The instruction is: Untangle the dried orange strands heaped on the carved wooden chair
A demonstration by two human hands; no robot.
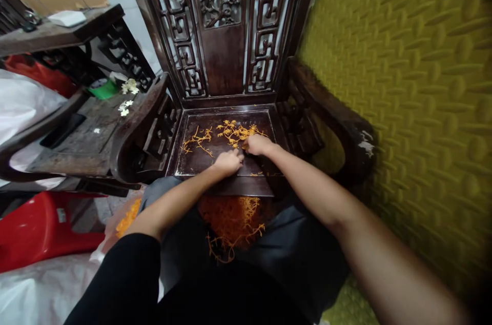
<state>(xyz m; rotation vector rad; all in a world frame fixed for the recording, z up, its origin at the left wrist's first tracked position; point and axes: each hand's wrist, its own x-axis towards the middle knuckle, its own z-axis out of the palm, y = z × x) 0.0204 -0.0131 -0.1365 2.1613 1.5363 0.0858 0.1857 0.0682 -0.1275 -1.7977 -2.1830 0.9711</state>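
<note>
On the seat of a dark carved wooden chair (211, 167) lie thin orange branching pieces, perhaps plastic stems or sprigs. One loose group of orange sprigs (198, 139) is at the left of the seat, and a denser orange pile (232, 133) is at its back middle. My left hand (229, 161) is low over the front of the seat, fingers curled; what they grip is too small to make out. Just right of it, my right hand (258, 144) reaches into the pile's near edge with fingers pinched together on an orange piece. The two hands are close but apart.
Below the seat edge, between my knees, is a red container (226, 212) of orange sprigs, some hanging over its front. A green tape roll (103, 88) rests on the wooden side table (77, 145). A red plastic stool (42, 227) stands left; a yellow textured mat (403, 84) rises right.
</note>
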